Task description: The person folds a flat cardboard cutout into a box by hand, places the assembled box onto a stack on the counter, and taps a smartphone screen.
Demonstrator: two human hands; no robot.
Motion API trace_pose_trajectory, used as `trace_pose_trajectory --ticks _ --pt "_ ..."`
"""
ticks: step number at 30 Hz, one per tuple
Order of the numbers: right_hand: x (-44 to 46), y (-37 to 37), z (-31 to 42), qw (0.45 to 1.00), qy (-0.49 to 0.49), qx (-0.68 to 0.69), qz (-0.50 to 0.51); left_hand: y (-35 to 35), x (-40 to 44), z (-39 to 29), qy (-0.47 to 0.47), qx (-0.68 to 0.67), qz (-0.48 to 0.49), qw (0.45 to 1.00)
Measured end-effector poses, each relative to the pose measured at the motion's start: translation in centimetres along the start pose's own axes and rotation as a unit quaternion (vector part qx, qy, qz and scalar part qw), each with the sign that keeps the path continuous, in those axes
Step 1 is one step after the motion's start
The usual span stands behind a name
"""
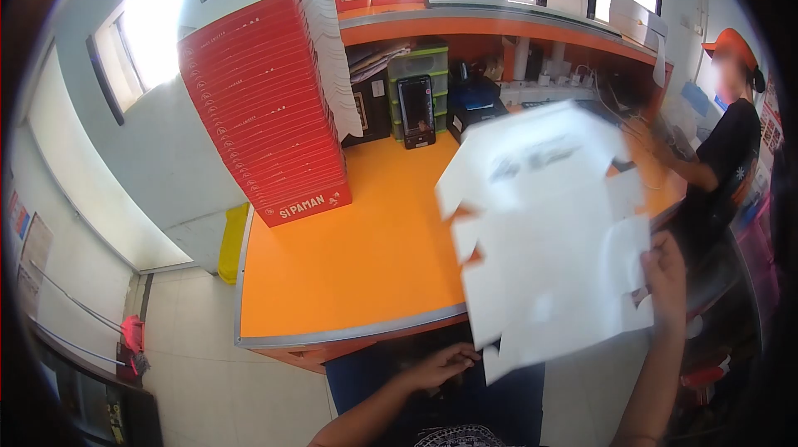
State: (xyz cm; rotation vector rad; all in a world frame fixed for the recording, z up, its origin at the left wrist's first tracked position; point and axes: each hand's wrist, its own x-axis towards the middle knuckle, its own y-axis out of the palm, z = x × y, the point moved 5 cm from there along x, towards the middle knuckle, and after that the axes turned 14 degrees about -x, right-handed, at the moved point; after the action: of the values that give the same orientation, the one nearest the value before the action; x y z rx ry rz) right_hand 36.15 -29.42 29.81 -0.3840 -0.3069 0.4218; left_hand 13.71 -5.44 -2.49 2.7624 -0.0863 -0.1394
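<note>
A flat, unfolded cardboard box (549,256), its white side showing with blurred dark print near the top, is held up tilted in front of me. It has notches and flaps along both side edges. My right hand (665,272) grips its right edge. At its lower left corner, my left hand (445,366) has its fingertips closed against the edge; the fingers are partly in shadow. On the orange table (357,272), a tall stack of red folded boxes (258,106) marked "SI PAMAN" stands to the left.
A phone (416,110) stands upright before a green drawer unit (430,60) at the back. An orange shelf (490,29) runs above, with a white printer (638,23) on it. A co-worker in an orange cap (731,46) is at the right. Yellow material (233,243) hangs beside the table's left edge.
</note>
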Motion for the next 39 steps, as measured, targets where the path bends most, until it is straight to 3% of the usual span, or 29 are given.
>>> trace_pose_trajectory --ticks 3,6,8,12,16,21,24,27,31,37,39 --pt "-0.5 1.6 -1.6 0.993 -0.043 -0.082 0.068 -0.4 -1.8 -0.9 -0.026 -0.058 -0.017 0.998" --pt "-2.2 3.9 0.2 0.97 -0.085 -0.215 0.072 -1.3 -4.0 -0.8 -0.106 -0.046 -0.063 0.991" --pt "-3.2 5.2 1.5 0.953 -0.125 -0.267 0.069 -0.8 -4.9 -1.7 -0.055 -0.05 -0.049 0.996" --pt "-4.6 7.3 1.8 0.934 -0.215 -0.283 0.036 0.6 -6.3 -4.5 -0.018 0.111 -0.032 0.993" --pt "-5.4 9.1 1.9 0.91 -0.301 -0.284 0.024 1.0 -7.2 -5.7 -0.033 0.128 -0.044 0.99" --pt "-6.9 10.0 -0.7 0.892 -0.384 -0.239 -0.007 1.0 -7.4 -5.1 0.047 0.068 -0.084 0.993" --pt "-7.6 8.8 -2.4 0.894 -0.373 -0.248 -0.018 1.4 -7.0 -5.6 0.092 0.094 -0.095 0.987" --pt "-8.6 7.4 -4.1 0.916 -0.353 -0.175 -0.078 2.4 -5.5 -7.3 0.081 0.223 -0.091 0.967" --pt "-9.3 6.6 -4.2 0.914 -0.357 -0.178 -0.069 2.0 -5.7 -6.9 0.112 0.244 -0.096 0.959" --pt "-9.6 4.9 -9.0 0.944 -0.265 -0.15 -0.125 1.4 -6.0 -5.1 -0.039 0.187 -0.122 0.974" --pt "-9.7 4.9 -9.4 0.959 -0.237 -0.098 -0.119 2.0 -6.2 -5.7 0.011 0.242 -0.096 0.965"
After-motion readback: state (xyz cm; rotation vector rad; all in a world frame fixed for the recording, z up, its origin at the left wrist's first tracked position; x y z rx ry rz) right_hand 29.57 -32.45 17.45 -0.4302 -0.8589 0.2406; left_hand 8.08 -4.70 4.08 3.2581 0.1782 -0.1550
